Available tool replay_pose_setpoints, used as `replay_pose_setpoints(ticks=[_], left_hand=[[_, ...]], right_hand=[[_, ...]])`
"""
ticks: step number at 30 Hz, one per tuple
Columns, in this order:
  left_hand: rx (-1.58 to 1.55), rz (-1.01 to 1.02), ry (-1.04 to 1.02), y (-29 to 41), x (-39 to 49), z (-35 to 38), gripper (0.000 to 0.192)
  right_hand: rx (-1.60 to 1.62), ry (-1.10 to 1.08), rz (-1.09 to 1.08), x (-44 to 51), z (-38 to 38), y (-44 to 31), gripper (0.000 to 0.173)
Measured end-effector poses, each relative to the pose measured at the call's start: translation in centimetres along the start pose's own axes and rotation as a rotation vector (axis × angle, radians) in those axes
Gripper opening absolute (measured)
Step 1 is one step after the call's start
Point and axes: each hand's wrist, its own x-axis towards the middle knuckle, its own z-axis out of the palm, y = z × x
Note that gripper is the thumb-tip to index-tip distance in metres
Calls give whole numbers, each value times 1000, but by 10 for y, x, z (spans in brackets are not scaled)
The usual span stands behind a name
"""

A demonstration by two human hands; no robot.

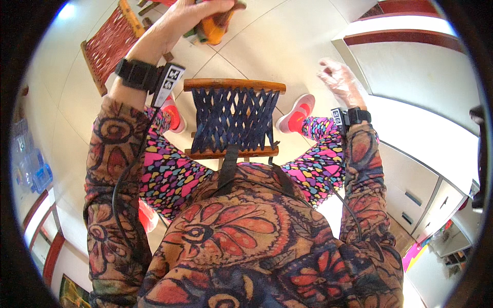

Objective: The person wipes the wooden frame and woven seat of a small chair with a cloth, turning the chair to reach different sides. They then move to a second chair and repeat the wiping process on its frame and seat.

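At the upper edge, my left hand point(179, 23) grips a small orange-yellow object point(216, 30) with green and brown parts. The frame cuts the hand and object off, so I cannot tell exactly what the object is. On the right, my right hand point(341, 81) is raised beside a white cabinet, its fingers curled inward. It looks bright and shiny, perhaps under a thin clear glove, and I cannot tell whether anything is in it. Between my legs stands a low wooden stool point(235, 115) with a seat woven from dark blue strips.
A second wooden stool point(111, 48) with a red woven seat stands at upper left on the tiled floor point(265, 50). White cabinets point(408, 181) with dark handles line the right side. Clear blue plastic containers point(32, 165) sit at far left. Cables run along both sleeves.
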Motion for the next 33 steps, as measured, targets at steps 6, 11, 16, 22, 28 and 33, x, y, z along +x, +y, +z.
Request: replay_pose_setpoints(ticks=[6, 11, 16, 22, 28, 33], left_hand=[[420, -170, -93, -2, -2, 18, 23], [624, -81, -179, -12, 2, 25, 34], [853, 184, -208, -24, 1, 24, 44], [862, 107, -346, -20, 4, 28, 51], [1021, 5, -415, -32, 4, 21, 63], [1036, 54, -438, -57, 3, 22, 38]], right_hand=[[141, -51, 22, 4, -8, -15, 47], [-13, -31, -39, 6, -19, -37, 47], [47, -85, -111, 2, -26, -46, 48], [-4, -160, -78, -2, -24, -45, 49], [104, -222, 27, -2, -20, -41, 50], [73, -232, -8, 0, -23, -36, 50]])
